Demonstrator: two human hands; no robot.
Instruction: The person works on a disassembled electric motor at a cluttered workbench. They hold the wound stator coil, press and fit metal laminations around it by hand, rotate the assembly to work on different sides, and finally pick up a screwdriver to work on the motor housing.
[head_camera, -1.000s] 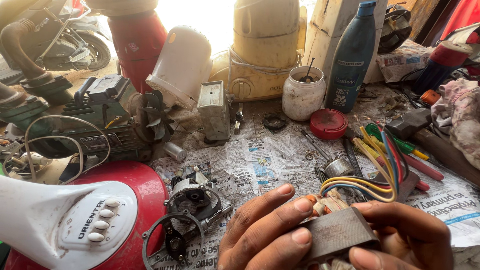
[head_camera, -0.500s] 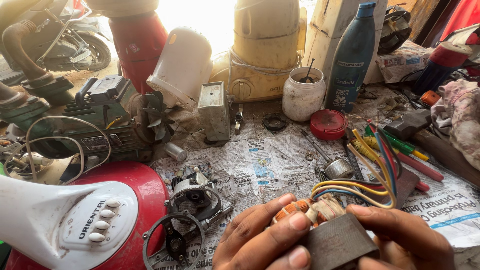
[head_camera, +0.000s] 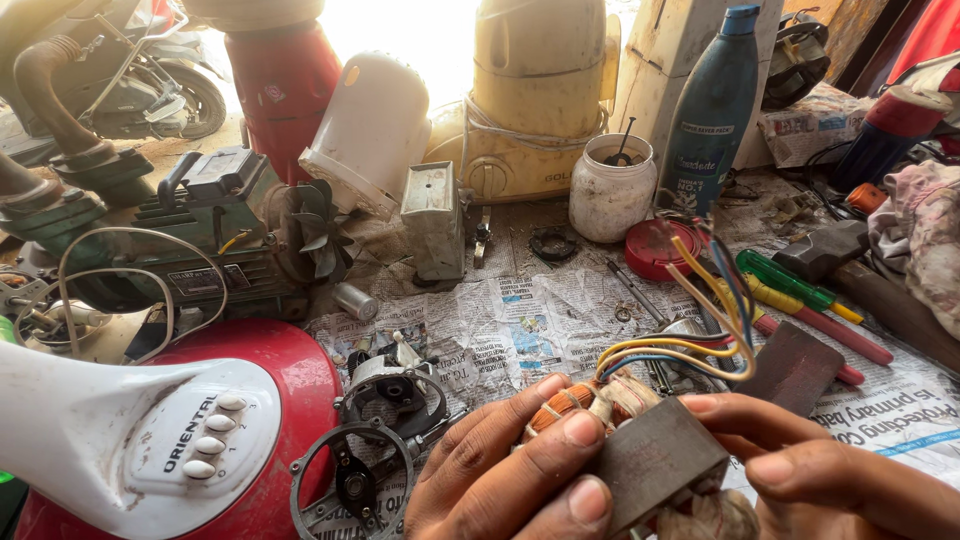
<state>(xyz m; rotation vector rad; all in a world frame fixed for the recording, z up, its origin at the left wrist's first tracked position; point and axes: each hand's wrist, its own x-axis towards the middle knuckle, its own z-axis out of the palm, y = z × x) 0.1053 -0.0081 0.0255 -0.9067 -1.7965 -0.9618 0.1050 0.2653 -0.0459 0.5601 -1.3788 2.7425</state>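
Observation:
At the bottom of the head view my left hand (head_camera: 510, 465) and my right hand (head_camera: 830, 470) both grip a small motor stator (head_camera: 655, 465): a dark grey laminated block with copper windings bound in tape. My left thumb lies across its top left side. My right fingers hold its right side. A bundle of coloured wires (head_camera: 700, 320), yellow, blue, red and orange, rises from the windings and loops up to the right.
A red and white fan base (head_camera: 150, 440) with push buttons sits at the lower left. Loose motor parts (head_camera: 385, 420) lie on the newspaper. Behind are a green motor (head_camera: 190, 250), a white jar (head_camera: 612, 188), a blue bottle (head_camera: 712, 110), screwdrivers (head_camera: 800, 300) and a hammer (head_camera: 850, 260).
Both hands have turned the stator and brought it lower and nearer. The wire bundle has shifted slightly left with it. Nothing else has moved.

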